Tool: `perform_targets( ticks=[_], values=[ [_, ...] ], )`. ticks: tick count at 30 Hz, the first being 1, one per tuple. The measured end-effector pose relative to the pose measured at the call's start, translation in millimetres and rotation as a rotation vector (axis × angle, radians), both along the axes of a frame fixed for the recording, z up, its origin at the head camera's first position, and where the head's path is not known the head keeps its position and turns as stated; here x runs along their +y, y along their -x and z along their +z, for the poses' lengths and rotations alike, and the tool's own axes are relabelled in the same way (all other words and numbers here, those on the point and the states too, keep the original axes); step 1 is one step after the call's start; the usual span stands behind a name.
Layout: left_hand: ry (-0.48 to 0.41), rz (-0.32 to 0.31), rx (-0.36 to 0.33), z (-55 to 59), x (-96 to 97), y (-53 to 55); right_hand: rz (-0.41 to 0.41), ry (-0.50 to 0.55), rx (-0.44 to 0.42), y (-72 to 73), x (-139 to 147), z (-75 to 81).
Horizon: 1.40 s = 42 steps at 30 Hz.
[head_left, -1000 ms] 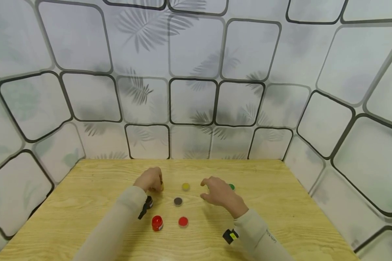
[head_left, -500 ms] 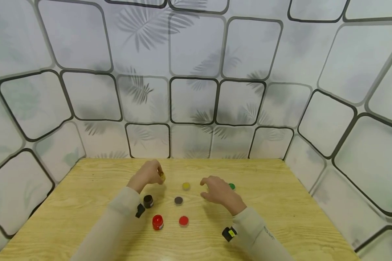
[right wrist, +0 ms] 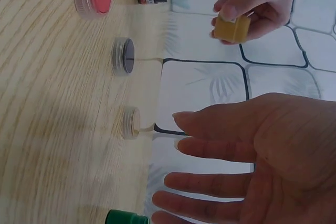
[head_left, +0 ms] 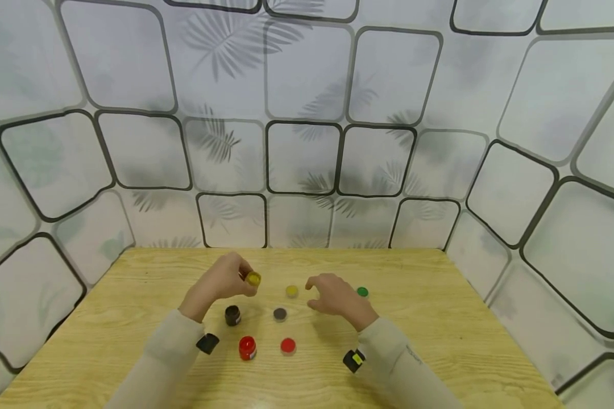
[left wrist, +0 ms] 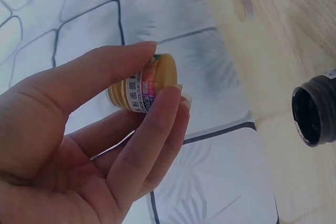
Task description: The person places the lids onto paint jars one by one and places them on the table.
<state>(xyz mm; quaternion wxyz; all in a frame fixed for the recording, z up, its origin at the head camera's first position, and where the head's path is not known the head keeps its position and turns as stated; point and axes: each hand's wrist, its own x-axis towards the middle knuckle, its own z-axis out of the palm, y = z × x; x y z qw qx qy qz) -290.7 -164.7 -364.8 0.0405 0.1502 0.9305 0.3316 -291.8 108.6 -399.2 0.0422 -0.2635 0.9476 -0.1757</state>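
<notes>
My left hand pinches a small yellow paint jar between thumb and fingers, raised above the table. In the left wrist view the jar lies tilted sideways, its printed label showing. My right hand hovers over the table with nothing in it; in the right wrist view its fingers are fairly straight and spread. Between the hands lies a yellow lid, apart from both. Nearer to me are a dark lid and a red lid.
An uncapped black paint jar and an uncapped red paint jar stand left of the lids. Beyond the right hand is a green container, partly cut off in the right wrist view. Patterned cloth walls enclose the wooden table.
The left hand has lifted the yellow paint jar off the table and turned it so its mouth shows. Lately the right hand has shifted slightly left toward the yellow lid.
</notes>
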Motion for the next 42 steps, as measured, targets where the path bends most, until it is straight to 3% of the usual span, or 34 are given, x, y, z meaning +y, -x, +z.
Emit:
perform_targets(
  ticks=[7,13,28,34,42],
  values=[
    [-0.007,0.014,0.012,3.3,-1.9,-22.5,0.029,-0.032,-0.005,13.4,-9.7,-1.2],
    [-0.011,0.019,-0.003,0.8,-3.8,-33.1,0.064,-0.062,-0.018,26.5,-17.3,-5.7],
    [-0.025,0.035,-0.033,-9.0,-5.9,-36.5,0.177,-0.227,0.025,54.8,-41.8,-17.2],
    [-0.026,0.024,-0.026,-8.7,-7.4,-37.7,0.195,-0.328,-0.024,60.5,-49.3,-18.7],
    [-0.034,0.026,-0.030,-11.0,-7.2,-37.7,0.298,-0.375,0.034,64.1,-50.8,-22.5]
  ],
)
